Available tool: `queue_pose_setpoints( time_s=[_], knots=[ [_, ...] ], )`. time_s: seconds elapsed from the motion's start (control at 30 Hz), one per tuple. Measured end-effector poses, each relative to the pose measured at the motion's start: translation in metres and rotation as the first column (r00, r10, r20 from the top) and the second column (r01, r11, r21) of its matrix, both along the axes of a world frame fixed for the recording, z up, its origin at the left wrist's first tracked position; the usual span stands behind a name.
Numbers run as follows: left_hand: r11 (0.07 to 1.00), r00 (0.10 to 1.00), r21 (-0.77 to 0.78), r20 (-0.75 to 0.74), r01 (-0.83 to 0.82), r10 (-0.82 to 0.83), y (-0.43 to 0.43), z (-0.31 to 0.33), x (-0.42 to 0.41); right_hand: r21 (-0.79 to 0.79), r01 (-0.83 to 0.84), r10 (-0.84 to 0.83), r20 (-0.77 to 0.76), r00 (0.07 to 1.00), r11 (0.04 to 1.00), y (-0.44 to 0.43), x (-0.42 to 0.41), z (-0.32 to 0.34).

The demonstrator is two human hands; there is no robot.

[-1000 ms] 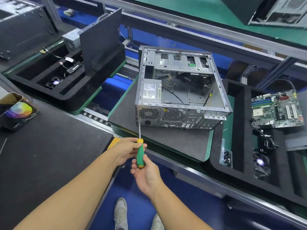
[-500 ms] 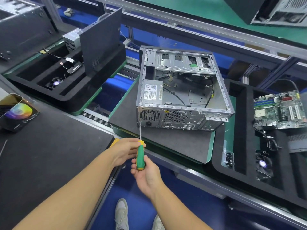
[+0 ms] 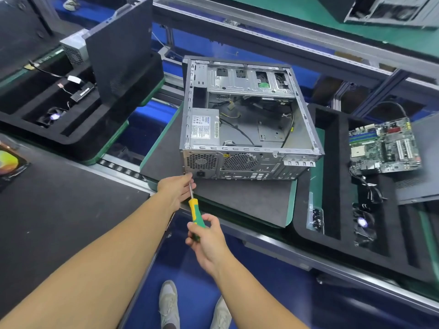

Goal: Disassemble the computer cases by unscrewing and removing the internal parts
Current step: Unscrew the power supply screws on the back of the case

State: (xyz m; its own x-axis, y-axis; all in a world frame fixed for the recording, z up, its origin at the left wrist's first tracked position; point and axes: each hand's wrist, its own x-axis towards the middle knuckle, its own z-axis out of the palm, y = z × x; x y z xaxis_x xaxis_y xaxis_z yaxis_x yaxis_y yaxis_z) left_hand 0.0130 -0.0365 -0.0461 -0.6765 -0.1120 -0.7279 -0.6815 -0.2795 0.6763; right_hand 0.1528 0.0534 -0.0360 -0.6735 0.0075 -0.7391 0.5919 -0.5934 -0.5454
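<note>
Blue floor underfoot. Black-topped bench at left, its right edge against a roller conveyor with an aluminium rail along the near side. Beyond, grey beam and green belt. Bright, even light.

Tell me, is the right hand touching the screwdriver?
Touching. The head view shows the right hand curled round the screwdriver, gripping its green handle.

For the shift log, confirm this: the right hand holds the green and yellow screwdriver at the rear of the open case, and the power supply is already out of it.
Wrong on the power supply: the head view shows it still inside the case, in the rear left corner. The right hand does hold the green and yellow screwdriver at the case's rear.
</note>
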Motion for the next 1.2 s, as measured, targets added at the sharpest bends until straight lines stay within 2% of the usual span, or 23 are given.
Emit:
queue_pose_setpoints(
  time_s=[0.17,0.33,0.4,0.47,0.57,0.67,0.77,0.87,0.93,1.0,1.07,1.13,1.2],
  knots=[
    [1.000,1.000,-0.008,-0.002,0.011,-0.011,0.001,0.001,0.000,0.043,-0.038,0.038,0.005,0.999,0.998,0.000,0.000,0.003],
    [1.000,1.000,0.017,-0.002,0.025,-0.025,0.004,-0.002,-0.001,0.167,-0.136,0.139,-0.006,0.990,0.976,-0.002,0.000,0.000],
    [0.999,1.000,0.037,0.004,0.023,-0.023,0.004,-0.005,-0.001,0.242,-0.243,0.255,-0.018,0.967,0.939,0.000,0.003,-0.002],
    [0.999,1.000,0.040,0.007,0.011,-0.011,0.005,-0.008,0.000,0.344,-0.376,0.402,-0.004,0.916,0.860,0.007,0.009,-0.005],
    [0.999,1.000,0.034,-0.010,-0.028,0.029,0.003,-0.012,0.003,0.412,-0.462,0.489,0.045,0.871,0.785,0.024,0.021,-0.007],
    [0.999,1.000,-0.018,0.004,-0.030,0.030,0.004,-0.015,0.010,0.464,-0.438,0.471,0.051,0.881,0.770,0.046,0.026,-0.006],
    [0.982,0.999,-0.186,0.034,0.038,-0.032,0.018,-0.012,0.020,0.505,-0.360,0.419,-0.003,0.908,0.785,0.070,0.024,0.002],
    [0.944,0.969,-0.219,0.014,0.245,-0.248,0.049,-0.005,0.031,0.528,-0.254,0.345,-0.080,0.935,0.811,0.097,0.020,0.012],
    [0.859,0.882,-0.244,-0.029,0.450,-0.471,0.078,0.002,0.040,0.529,-0.167,0.271,-0.125,0.954,0.832,0.119,0.019,0.020],
    [0.727,0.735,-0.284,-0.099,0.625,-0.671,0.111,0.012,0.049,0.509,-0.057,0.180,-0.196,0.964,0.859,0.145,0.021,0.029],
    [0.593,0.562,-0.303,-0.191,0.746,-0.805,0.147,0.022,0.057,0.475,0.066,0.075,-0.272,0.959,0.877,0.173,0.029,0.039],
    [0.481,0.410,-0.360,-0.257,0.800,-0.875,0.186,0.031,0.064,0.442,0.181,-0.021,-0.343,0.939,0.879,0.203,0.039,0.049],
    [0.366,0.268,-0.521,-0.255,0.771,-0.929,0.225,0.036,0.067,0.450,0.264,-0.084,-0.381,0.921,0.853,0.235,0.050,0.058]
  ],
)
